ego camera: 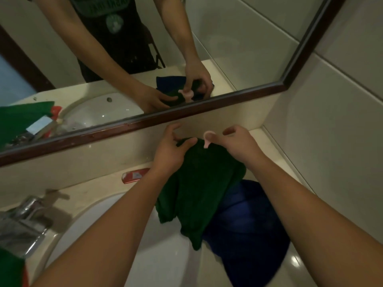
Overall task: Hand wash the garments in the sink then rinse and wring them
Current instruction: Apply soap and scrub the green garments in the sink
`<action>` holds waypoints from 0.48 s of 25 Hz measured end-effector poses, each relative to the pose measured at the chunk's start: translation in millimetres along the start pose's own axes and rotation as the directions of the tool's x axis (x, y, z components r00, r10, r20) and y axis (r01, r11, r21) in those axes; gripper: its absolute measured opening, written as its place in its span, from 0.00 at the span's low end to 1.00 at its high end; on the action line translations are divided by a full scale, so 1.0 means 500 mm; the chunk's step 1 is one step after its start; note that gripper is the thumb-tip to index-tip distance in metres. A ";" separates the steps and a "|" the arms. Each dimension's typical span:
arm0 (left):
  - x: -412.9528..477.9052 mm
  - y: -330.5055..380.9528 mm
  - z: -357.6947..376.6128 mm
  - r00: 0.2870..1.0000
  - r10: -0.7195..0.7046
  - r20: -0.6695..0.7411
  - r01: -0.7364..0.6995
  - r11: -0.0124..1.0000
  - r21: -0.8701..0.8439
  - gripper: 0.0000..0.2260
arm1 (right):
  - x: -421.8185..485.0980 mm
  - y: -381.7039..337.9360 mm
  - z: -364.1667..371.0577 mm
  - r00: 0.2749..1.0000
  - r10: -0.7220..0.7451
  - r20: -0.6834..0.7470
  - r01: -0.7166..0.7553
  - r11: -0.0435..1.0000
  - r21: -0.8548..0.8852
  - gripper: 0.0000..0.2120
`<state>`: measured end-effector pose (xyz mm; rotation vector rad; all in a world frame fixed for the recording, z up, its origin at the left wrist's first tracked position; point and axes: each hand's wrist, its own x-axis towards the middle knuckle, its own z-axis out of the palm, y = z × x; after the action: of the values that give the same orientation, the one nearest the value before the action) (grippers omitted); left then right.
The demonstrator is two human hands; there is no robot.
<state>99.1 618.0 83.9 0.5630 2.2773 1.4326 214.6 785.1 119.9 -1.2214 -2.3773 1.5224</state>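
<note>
Draping over the white sink's point(165, 266) rim, a blue garment point(248, 235) lies under a green garment point(199, 183). The left hand point(170, 151) pinches the green cloth's top; the right hand point(238, 143) grips it beside what looks like a pink hook point(207, 138), below the mirror point(228, 38).

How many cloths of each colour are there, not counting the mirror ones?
Green: 2, the dark green fabric garment held by the left hand and right hand, and a green cloth at the lower left edge.
Blue: 1, the dark blue fabric garment under it.
Total: 3
</note>
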 end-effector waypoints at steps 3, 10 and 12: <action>-0.001 0.008 -0.002 1.000 -0.010 0.017 0.010 1.000 -0.008 0.27 | 0.006 -0.014 -0.004 1.000 0.017 0.008 -0.016 0.998 -0.061 0.45; 0.005 0.010 0.008 0.998 -0.028 0.054 0.029 0.999 -0.028 0.27 | 0.026 -0.028 -0.006 0.992 0.110 0.059 -0.098 0.979 -0.178 0.44; 0.004 0.007 0.010 0.998 -0.029 0.048 0.030 0.999 -0.018 0.27 | 0.025 -0.026 -0.002 0.993 0.108 0.050 -0.097 0.979 -0.181 0.44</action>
<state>100.3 624.0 84.7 0.5501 2.2231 1.4104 198.9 791.4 126.1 -1.3734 -2.5756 1.4170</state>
